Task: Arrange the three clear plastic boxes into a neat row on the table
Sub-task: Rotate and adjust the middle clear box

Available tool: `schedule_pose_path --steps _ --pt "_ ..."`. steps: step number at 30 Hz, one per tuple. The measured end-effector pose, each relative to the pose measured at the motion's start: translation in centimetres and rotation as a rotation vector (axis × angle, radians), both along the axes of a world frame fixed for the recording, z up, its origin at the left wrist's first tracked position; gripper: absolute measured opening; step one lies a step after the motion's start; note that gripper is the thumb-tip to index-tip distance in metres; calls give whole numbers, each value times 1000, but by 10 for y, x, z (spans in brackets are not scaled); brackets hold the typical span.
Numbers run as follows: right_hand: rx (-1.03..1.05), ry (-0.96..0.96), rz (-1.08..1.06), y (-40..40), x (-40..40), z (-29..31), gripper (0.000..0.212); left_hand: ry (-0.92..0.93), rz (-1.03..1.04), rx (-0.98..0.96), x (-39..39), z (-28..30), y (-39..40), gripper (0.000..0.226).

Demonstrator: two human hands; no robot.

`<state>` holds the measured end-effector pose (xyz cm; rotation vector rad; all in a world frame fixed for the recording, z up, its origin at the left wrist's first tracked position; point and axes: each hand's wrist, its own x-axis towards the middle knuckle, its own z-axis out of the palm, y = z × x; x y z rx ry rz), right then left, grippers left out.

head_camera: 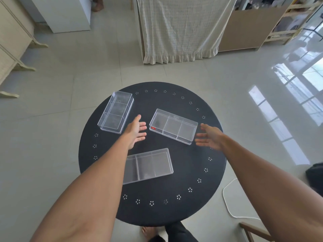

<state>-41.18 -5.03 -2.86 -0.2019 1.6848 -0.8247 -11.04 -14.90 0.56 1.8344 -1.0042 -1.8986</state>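
Centre box point(173, 126): clear plastic with three compartments and a small red sticker point(153, 128) at its left end; lies skewed just above the middle of the round dark table point(174, 212).
Upper-left box point(115, 112): angled steeply, near the table's upper-left rim.
Lower box point(150, 165): below centre, its left end hidden under the left forearm point(104, 172).
Left hand point(136, 131): fingers straight and spread, holding nothing; just beside the centre box's left end, seemingly not touching it.
Right hand point(208, 137): also spread and empty, just beside that box's right end.
Handling: probably light, rigid and slick-walled. The thin plastic may crack if squeezed hard, and it should slide easily on the tabletop.
Hold: probably flat palms against both short ends, pressing evenly.
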Motion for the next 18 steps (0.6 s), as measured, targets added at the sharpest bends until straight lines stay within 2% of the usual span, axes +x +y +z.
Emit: schedule_pose_path --steps 5,8,11,15,18 --pt "74 -38 31 -17 -12 -14 51 -83 -33 -69 -25 -13 -25 52" --pt "99 -76 47 -27 -18 -20 57 -52 -46 -22 -38 -16 -35 56" --pt "115 -118 17 -37 -21 -19 54 -40 -54 44 -49 -17 -41 63" --pt "161 -138 -47 -47 -25 -18 44 -113 -80 80 -54 -16 -47 77" --pt "215 -111 -26 -51 -29 -28 46 -129 -103 118 -51 -21 -52 79"
